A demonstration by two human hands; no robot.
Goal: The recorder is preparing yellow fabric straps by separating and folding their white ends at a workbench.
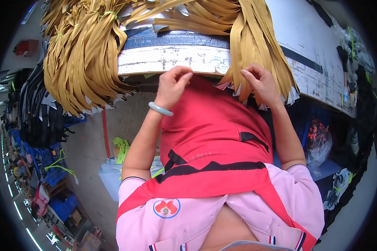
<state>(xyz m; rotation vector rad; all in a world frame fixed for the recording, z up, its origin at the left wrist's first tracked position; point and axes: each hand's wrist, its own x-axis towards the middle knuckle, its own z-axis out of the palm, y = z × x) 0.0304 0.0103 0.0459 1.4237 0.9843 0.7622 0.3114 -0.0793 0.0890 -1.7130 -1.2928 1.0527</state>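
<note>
Long tan zipper-like tapes or straps hang in a thick bundle over the table edge at the right, their lower ends tipped with pale tabs. My right hand is at the front of this bundle, its fingers curled and closed; what they pinch, if anything, cannot be made out. Left of it, my left hand, with a pale green bangle on the wrist, is closed in a pinch just below the table's front edge. Nothing clear shows between its fingertips. A larger tan bundle drapes over the edge at the left.
The white, scuffed tabletop has a dark tape strip near its edge. Black straps hang at the left. Blue crates stand on the floor, and a clear plastic bag lies under the table at the right.
</note>
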